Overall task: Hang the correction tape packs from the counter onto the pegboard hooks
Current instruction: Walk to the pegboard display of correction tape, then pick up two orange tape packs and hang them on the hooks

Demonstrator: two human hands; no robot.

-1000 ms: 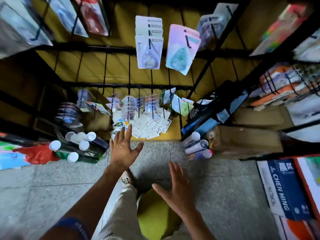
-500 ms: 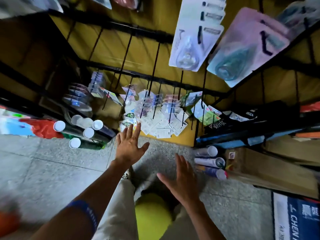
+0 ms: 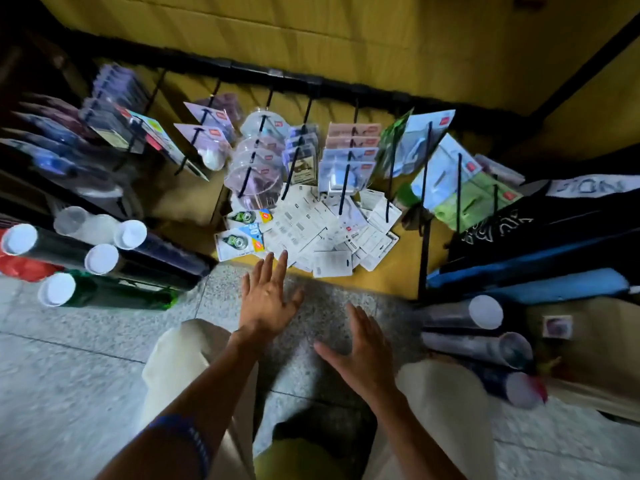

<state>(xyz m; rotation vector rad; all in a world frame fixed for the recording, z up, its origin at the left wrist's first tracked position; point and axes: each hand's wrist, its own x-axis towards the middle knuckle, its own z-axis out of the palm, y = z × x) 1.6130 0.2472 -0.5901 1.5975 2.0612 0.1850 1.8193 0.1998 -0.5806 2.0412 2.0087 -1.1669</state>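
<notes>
A heap of correction tape packs (image 3: 325, 226) lies on the low yellow shelf (image 3: 391, 271), most of them white back up, two face up at the left (image 3: 239, 241). Above the heap, black pegboard hooks (image 3: 348, 164) carry several hung packs. My left hand (image 3: 268, 296) stretches flat toward the heap, fingertips at its near edge, holding nothing. My right hand (image 3: 363, 348) hovers over the floor, fingers straight, empty.
Rolled tubes with white caps (image 3: 100, 259) lie at the left and more tubes (image 3: 485, 313) at the right of the floor. A dark rack with fabric (image 3: 540, 216) stands at the right. My knees and a yellow-green stool (image 3: 294, 459) are below.
The view has dropped and closed in on the low shelf. Both hands have moved nearer the heap, the left one reaching its edge.
</notes>
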